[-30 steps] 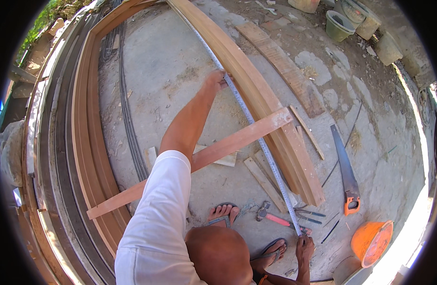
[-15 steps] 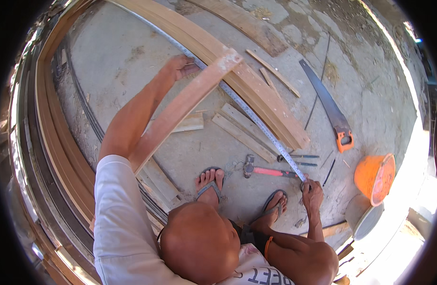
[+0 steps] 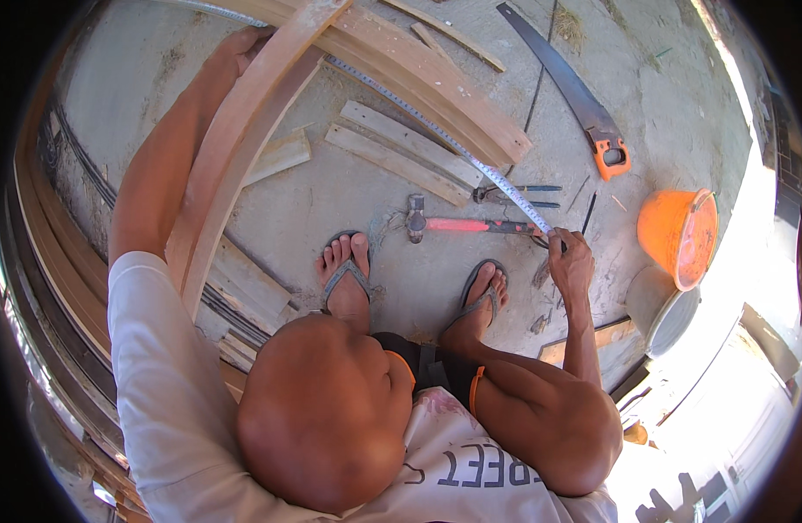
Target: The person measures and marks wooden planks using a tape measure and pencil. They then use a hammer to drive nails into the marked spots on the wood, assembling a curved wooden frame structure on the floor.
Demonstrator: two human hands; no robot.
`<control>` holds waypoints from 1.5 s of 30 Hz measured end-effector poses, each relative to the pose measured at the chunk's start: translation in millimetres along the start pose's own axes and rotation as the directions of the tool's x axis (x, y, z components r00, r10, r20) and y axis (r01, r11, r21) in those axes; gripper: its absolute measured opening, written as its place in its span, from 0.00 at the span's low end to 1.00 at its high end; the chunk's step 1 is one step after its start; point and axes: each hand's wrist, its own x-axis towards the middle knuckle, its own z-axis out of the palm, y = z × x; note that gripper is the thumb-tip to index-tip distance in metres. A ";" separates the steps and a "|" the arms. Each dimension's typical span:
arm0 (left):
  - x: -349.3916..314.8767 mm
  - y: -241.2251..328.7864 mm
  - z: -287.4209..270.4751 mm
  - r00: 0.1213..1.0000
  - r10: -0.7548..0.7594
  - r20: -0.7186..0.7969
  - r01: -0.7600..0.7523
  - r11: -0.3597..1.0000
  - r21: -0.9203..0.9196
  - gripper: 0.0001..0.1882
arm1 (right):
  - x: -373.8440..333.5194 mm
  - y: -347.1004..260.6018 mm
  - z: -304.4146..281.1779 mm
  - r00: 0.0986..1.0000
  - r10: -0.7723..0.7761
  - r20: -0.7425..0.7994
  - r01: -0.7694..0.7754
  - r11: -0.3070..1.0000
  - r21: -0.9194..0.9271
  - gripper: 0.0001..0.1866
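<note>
A pale measuring tape [image 3: 516, 193] runs diagonally along the edge of a long wooden beam [image 3: 436, 65]. Its near end is pinched in my right hand [image 3: 571, 261], low over the floor by the hammer's handle. My left hand [image 3: 247, 48], arm stretched far forward, closes on the tape at the beam; a crossing plank [image 3: 274, 78] hides part of its fingers. That plank slopes back beside my left forearm. A hammer [image 3: 457, 225] with a red and black handle lies before my feet. Pincers [image 3: 527, 196] with dark handles lie just beyond it, partly under the tape.
A handsaw [image 3: 575, 87] with an orange handle lies on the concrete at the far right. An orange bucket [image 3: 671, 231] and a grey bucket [image 3: 653, 305] stand at the right. Short boards [image 3: 396, 161] lie mid-floor. Long timbers [image 3: 65, 261] and dark rods [image 3: 85, 161] line the left.
My view has shifted, so the beam, tools and buckets sit higher and further left in the picture. Both hands stay at the tape, which remains stretched along the beam.
</note>
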 end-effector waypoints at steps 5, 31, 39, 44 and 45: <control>-34.2 19.3 -10.4 0.995 0.029 -0.095 -0.022 0.997 0.069 0.20 | 16.9 -7.3 3.0 0.998 -0.025 0.061 0.026 0.999 -0.026 0.16; -229.0 -227.6 157.3 0.885 -0.284 -0.370 0.290 0.956 -0.040 0.25 | 17.9 7.9 -9.0 0.993 -0.048 0.109 0.055 0.997 -0.060 0.20; -190.3 -217.3 193.6 0.752 0.074 -0.655 0.083 0.975 0.207 0.36 | 19.8 2.1 -5.2 0.991 -0.029 0.128 0.033 0.999 -0.032 0.21; -184.2 -216.3 202.3 0.734 0.074 -0.675 0.169 0.943 0.287 0.38 | 19.4 0.8 -11.5 0.989 -0.035 0.146 0.047 0.996 -0.078 0.20; -184.8 -214.4 204.2 0.726 0.068 -0.685 0.190 0.937 0.294 0.39 | 20.0 1.9 -10.5 0.989 -0.039 0.146 0.050 0.996 -0.073 0.20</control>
